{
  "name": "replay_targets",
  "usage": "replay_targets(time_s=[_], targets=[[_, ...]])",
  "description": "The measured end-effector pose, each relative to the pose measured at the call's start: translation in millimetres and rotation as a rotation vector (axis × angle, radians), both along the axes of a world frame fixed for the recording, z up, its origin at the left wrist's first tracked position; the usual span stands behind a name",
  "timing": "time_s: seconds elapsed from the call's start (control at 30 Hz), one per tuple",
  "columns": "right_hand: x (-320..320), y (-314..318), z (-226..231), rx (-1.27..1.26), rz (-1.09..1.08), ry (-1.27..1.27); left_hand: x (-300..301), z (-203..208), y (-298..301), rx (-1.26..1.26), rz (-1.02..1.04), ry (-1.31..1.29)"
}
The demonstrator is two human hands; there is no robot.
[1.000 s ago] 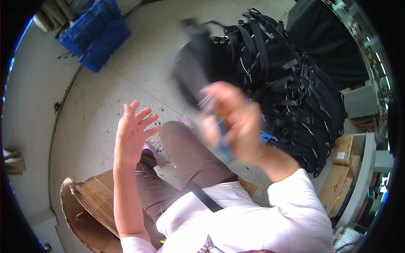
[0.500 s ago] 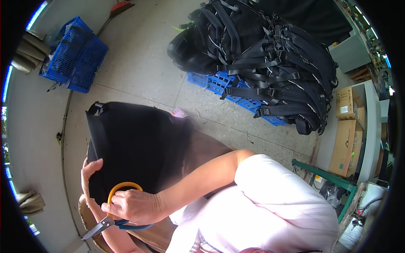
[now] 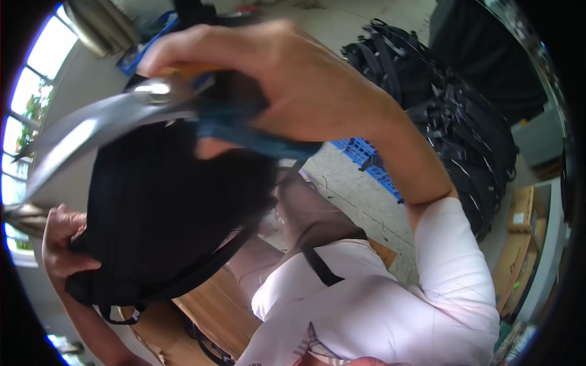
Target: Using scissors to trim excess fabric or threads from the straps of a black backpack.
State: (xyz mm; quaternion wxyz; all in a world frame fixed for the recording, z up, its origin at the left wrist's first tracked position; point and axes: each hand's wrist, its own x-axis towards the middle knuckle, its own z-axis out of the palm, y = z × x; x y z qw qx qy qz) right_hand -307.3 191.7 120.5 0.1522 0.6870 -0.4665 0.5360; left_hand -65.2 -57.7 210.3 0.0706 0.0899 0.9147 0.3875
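Close to the camera, my right hand (image 3: 299, 79) is closed around the handles of a pair of scissors (image 3: 104, 119). Their handles are orange and blue-green, and the blades spread apart toward the left; motion blurs them. My left hand (image 3: 64, 241) grips the left edge of a black backpack (image 3: 165, 201), fingers folded over its fabric. The backpack is tilted up in front of my body, with a small strap loop hanging at its bottom. My right hand and the scissors cover its upper part, and a thin strap reaches toward my lap.
Below the backpack is an open cardboard box (image 3: 213, 305). To the right, a pile of black backpacks (image 3: 452, 122) lies over a blue plastic crate (image 3: 372, 161). Shelving with cardboard cartons (image 3: 519, 244) stands at the far right, and a window (image 3: 36, 91) is at the left.
My right hand has risen toward the camera with the scissors. The backpack has been lifted and turned, and my left hand has moved outward to the left with it. The view has shifted.
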Motion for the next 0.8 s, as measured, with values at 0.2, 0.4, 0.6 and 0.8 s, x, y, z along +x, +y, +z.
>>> replay_targets(time_s=[0.2, 0.4, 0.6, 0.8], targets=[[5, 16, -83, 0.498, 0.154, -0.291, -21, -75, 1, 0.116, -0.232, -0.529], [31, 34, -143, 0.77, 0.092, -0.587, -18, -125, 9, 0.258, 0.376, -0.665], [48, 37, -162, 0.414, -0.327, -0.298, 23, -135, -10, 0.116, 0.849, -0.285], [35, 47, -137, 0.542, -0.093, -0.359, 63, -205, -19, 0.595, 1.101, 0.032]])
